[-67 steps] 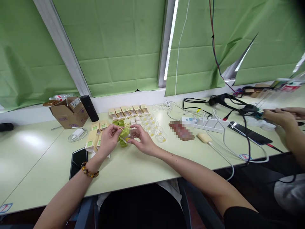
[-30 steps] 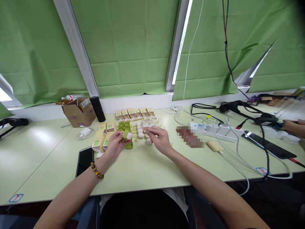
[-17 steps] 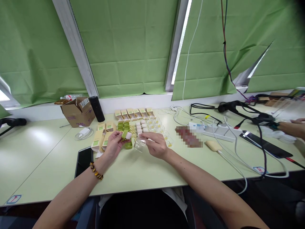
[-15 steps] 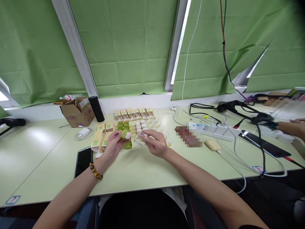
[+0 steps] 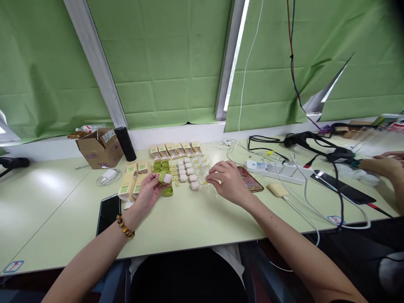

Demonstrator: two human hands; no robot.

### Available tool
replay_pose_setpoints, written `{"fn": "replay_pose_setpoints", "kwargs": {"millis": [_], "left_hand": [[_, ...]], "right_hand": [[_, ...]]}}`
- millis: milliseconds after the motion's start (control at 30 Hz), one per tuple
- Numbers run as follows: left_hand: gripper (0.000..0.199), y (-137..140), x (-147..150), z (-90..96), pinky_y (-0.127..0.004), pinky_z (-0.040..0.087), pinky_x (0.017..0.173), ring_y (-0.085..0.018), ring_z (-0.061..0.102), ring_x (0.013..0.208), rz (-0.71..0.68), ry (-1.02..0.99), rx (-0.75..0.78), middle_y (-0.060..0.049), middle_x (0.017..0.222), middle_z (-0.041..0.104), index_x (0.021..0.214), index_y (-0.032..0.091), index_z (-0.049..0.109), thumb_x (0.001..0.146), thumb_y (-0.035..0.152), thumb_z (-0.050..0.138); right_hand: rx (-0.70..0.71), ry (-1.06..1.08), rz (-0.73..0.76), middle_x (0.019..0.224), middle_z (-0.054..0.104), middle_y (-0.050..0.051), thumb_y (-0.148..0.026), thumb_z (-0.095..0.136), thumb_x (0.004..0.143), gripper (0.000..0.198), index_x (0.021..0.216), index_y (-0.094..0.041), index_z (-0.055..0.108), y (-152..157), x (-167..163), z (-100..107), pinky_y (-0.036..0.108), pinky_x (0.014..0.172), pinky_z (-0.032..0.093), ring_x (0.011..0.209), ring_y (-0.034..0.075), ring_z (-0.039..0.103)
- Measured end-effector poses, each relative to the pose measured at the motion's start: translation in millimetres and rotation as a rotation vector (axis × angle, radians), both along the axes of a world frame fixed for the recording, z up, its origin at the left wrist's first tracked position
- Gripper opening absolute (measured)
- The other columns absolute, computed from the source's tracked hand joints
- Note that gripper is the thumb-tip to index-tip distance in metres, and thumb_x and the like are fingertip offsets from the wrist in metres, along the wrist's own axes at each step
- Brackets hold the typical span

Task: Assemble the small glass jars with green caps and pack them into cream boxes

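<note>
Your left hand (image 5: 148,191): olive-green case (image 5: 163,177) with pale pink insert | your wrist: amber-and-brown beaded bracelet (image 5: 124,226) | table (image 5: 195,219): pale green | at 10 o'clock: brown cardboard box (image 5: 96,148), black cylinder (image 5: 125,144) | blinds (image 5: 164,63): green

- A small green case (image 5: 163,177) with a pale pink, rounded piece set in it is held just above the table, tilted, a little way in front of the black cylinder (image 5: 125,144).
- A second green case (image 5: 168,191) lies flat on the table just in front of the first.
- A small clear plastic piece (image 5: 204,182) with a yellow spot sits on the table, farther right of the black cylinder, pinched at its edge.
</note>
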State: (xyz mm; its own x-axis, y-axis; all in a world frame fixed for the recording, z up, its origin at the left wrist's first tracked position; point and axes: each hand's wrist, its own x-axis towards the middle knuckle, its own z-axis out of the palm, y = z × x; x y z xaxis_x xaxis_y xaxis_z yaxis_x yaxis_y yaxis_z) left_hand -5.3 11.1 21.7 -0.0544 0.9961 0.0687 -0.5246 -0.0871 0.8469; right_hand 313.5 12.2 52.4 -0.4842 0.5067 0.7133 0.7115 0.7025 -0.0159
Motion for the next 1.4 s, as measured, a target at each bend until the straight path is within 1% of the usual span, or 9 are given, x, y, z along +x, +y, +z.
{"fn": "replay_pose_setpoints", "kwargs": {"millis": [233,400,700,833,900,1000,1133,1300,1400], "left_hand": [[0.015,-0.7,0.4,0.7,-0.037,0.068,0.075,-0.021,0.075,0.086,-0.003,-0.011,-0.004,-0.007,0.093,0.073,0.089,0.015,0.064,0.085,0.015,0.079],[0.015,-1.3,0.8,2.5,-0.034,0.068,0.072,-0.020,0.075,0.083,0.007,-0.005,-0.021,-0.007,0.091,0.073,0.088,0.015,0.065,0.085,0.014,0.079],[0.014,-1.2,-0.4,0.7,-0.038,0.068,0.078,-0.021,0.075,0.087,-0.006,0.012,-0.012,-0.007,0.092,0.073,0.089,0.015,0.064,0.086,0.015,0.078],[0.013,-3.0,0.5,3.1,-0.040,0.069,0.080,-0.022,0.076,0.087,-0.006,0.007,-0.028,-0.007,0.092,0.074,0.090,0.016,0.063,0.086,0.013,0.075],[0.012,-4.8,1.9,5.3,-0.039,0.069,0.080,-0.023,0.078,0.087,-0.016,-0.005,-0.041,-0.009,0.095,0.075,0.091,0.015,0.063,0.086,0.011,0.073],[0.012,-7.4,4.0,8.1,-0.037,0.068,0.081,-0.024,0.080,0.089,-0.046,-0.016,-0.065,-0.011,0.100,0.077,0.093,0.015,0.062,0.086,0.009,0.070],[0.014,-8.5,4.9,9.3,-0.030,0.067,0.077,-0.023,0.081,0.091,-0.072,-0.036,-0.093,-0.012,0.102,0.079,0.094,0.015,0.062,0.087,0.007,0.069],[0.009,-8.6,4.0,10.1,-0.028,0.065,0.069,-0.024,0.081,0.091,-0.100,-0.040,-0.106,-0.015,0.104,0.080,0.096,0.014,0.065,0.089,0.010,0.068],[0.009,-9.6,4.7,10.5,-0.027,0.063,0.062,-0.024,0.081,0.083,-0.095,-0.022,-0.139,-0.013,0.095,0.079,0.095,0.012,0.066,0.087,0.010,0.069]], "right_hand": [[-0.087,-0.243,-0.138,0.089,0.076,0.008,-0.011,0.070,0.091,0.019,0.077,-0.020,0.079,-4.3,0.9,-26.7,0.040,0.087,0.031,0.095,0.023,0.058],[-0.089,-0.315,-0.205,0.094,0.072,0.010,-0.014,0.072,0.089,0.017,0.076,-0.020,0.080,-4.4,0.3,-28.5,0.040,0.087,0.031,0.098,0.025,0.055],[-0.132,-0.368,-0.202,0.093,0.073,0.010,-0.016,0.073,0.088,0.015,0.075,-0.020,0.079,-3.6,-1.5,-34.5,0.041,0.092,0.032,0.099,0.025,0.056],[-0.110,-0.293,-0.172,0.096,0.074,0.010,-0.020,0.080,0.084,0.004,0.088,-0.020,0.080,-5.3,6.0,-23.4,0.042,0.091,0.036,0.100,0.028,0.058],[-0.062,-0.157,-0.150,0.096,0.075,0.010,-0.018,0.079,0.085,0.011,0.096,-0.020,0.079,-5.9,11.5,-8.6,0.042,0.086,0.040,0.099,0.029,0.058],[0.008,0.128,-0.048,0.087,0.073,0.008,-0.016,0.069,0.093,0.008,0.096,-0.020,0.075,-6.8,11.0,17.0,0.039,0.077,0.045,0.090,0.027,0.059],[0.011,0.259,0.089,0.090,0.072,0.007,-0.012,0.064,0.093,0.021,0.110,-0.022,0.071,-8.6,-21.6,31.0,0.040,0.080,0.053,0.090,0.026,0.064],[-0.036,0.104,0.173,0.133,0.068,0.015,-0.012,0.063,0.093,0.054,0.145,-0.024,0.053,-2.8,-84.8,9.1,0.045,0.088,0.060,0.121,0.031,0.065],[-0.034,0.085,0.230,0.144,0.061,0.018,-0.015,0.059,0.098,0.054,0.150,-0.023,0.047,5.2,-106.2,-6.3,0.042,0.083,0.063,0.122,0.031,0.067]]}}
